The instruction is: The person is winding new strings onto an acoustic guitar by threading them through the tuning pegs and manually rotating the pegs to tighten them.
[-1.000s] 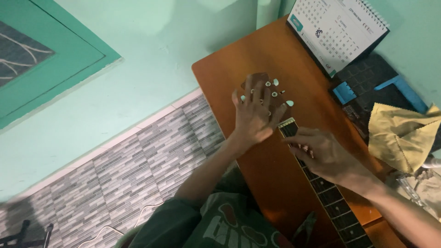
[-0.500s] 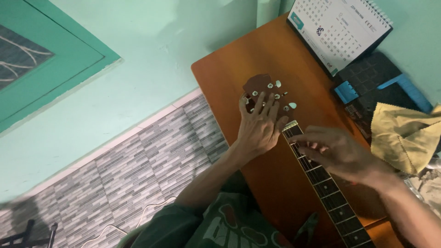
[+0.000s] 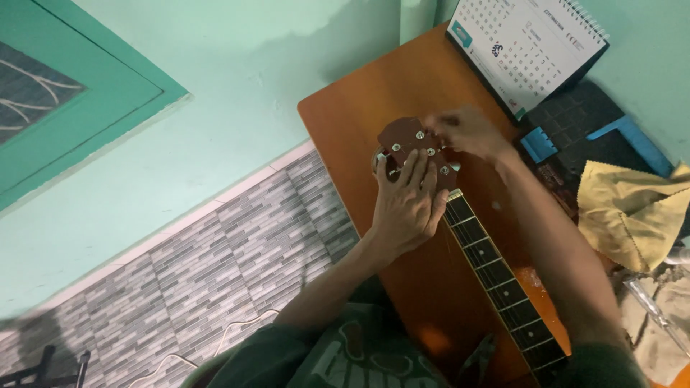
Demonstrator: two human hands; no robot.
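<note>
White desk calendar [image 3: 528, 43] is standing at the far right edge of the orange-brown table [image 3: 359, 108], blue block [image 3: 537, 144] and yellow cloth [image 3: 632, 215] lying beside it. Guitar headstock [image 3: 406, 140] is lying mid-table; left hand [image 3: 406, 205] is pressing flat on it, fingers together, right hand [image 3: 467, 133] is pinching a tuning peg. Mint wall, grey tile floor.
</note>
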